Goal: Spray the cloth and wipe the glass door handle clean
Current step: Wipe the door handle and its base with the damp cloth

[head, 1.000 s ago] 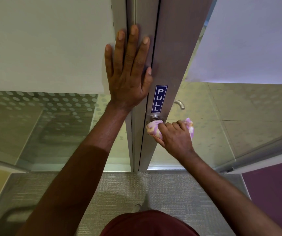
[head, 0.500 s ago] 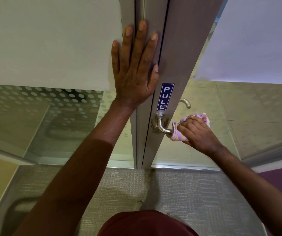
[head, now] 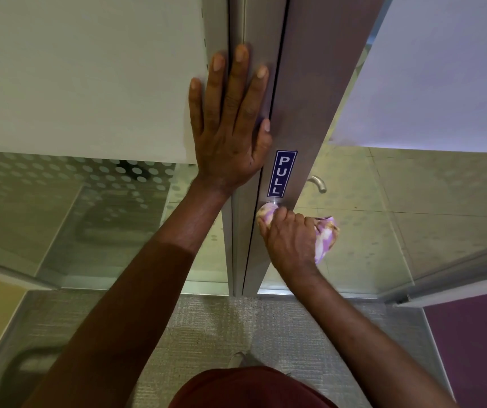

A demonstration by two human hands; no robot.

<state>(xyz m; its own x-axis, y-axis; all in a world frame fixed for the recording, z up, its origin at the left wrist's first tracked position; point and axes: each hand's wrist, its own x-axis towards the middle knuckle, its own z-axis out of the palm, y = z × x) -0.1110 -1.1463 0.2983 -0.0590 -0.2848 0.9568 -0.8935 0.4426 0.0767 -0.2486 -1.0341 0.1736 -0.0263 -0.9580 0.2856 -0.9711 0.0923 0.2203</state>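
My left hand (head: 230,125) lies flat with straight fingers against the metal door frame (head: 301,113), above the blue PULL sticker (head: 282,173). My right hand (head: 290,241) grips a pink and purple cloth (head: 326,238) wrapped over the near door handle, right at its base below the sticker. The cloth and my fingers hide that handle almost wholly. One end of the cloth (head: 265,214) bulges out at the handle's round base. A second metal handle (head: 318,183) shows on the far side of the glass.
Frosted and dotted glass panels (head: 89,184) stand to the left and the glass door leaf (head: 413,216) swings to the right. Grey carpet (head: 207,328) covers the floor below, with a purple wall panel (head: 477,348) at lower right. My red shirt (head: 251,390) fills the bottom edge.
My right hand slid the cloth back along the handle from its outer end to its base by the frame. My left hand stayed flat on the frame.
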